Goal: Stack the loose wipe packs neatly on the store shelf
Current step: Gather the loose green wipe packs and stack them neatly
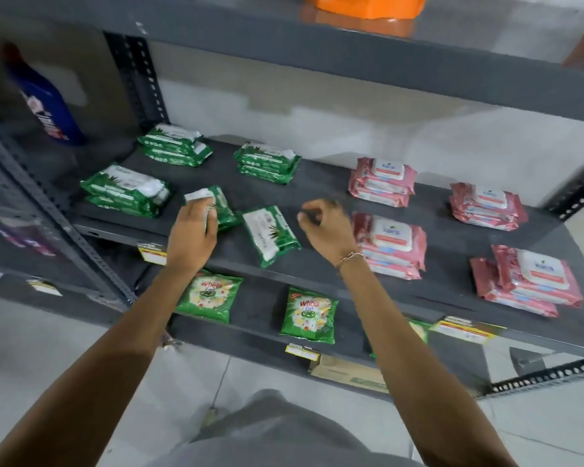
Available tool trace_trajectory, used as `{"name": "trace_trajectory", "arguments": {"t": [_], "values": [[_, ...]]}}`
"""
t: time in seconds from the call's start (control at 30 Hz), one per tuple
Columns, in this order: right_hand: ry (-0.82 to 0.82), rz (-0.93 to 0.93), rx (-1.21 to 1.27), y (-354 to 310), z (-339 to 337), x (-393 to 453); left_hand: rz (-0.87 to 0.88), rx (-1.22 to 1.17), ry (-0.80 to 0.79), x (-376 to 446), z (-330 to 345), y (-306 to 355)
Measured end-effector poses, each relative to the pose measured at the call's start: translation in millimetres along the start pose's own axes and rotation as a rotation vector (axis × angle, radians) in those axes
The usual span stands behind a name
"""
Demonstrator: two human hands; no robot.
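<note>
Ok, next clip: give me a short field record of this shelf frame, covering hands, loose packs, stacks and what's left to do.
left hand: closed on a loose green wipe pack, grip on its near end
right hand: empty, fingers curled, above the shelf
second loose green pack: lying askew between the hands, untouched
green stacks: three, at back left, front left, back middle
pink stacks: four, on the right, e.g.
shelf below: green detergent pouches
remaining: both loose green packs not yet stacked
</note>
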State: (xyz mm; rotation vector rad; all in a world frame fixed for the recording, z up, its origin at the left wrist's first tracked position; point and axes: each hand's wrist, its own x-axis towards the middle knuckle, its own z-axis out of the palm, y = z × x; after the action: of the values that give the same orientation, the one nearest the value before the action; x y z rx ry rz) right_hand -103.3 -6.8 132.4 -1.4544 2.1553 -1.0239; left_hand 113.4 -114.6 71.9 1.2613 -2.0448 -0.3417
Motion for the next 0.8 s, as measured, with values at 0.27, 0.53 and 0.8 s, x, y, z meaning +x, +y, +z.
{"name": "trace_trajectory", "arguments": {"t": [0.27, 0.53, 0.8], "values": [[-0.244, 0.239, -0.467, -23.8, 104.6, 9.2, 0.141, 0.183, -0.277, -32.3, -17.6, -122.2], [-0.226, 0.35, -0.362, -17.2, 104.6, 27.1, 0.398, 0.247, -0.404, -20.2, -15.7, -158.0], [0.282, 0.223, -0.238, -64.7, 110.4, 40.1, 0.41, 0.353, -0.206, -22.0, 2.8, -161.1]]}}
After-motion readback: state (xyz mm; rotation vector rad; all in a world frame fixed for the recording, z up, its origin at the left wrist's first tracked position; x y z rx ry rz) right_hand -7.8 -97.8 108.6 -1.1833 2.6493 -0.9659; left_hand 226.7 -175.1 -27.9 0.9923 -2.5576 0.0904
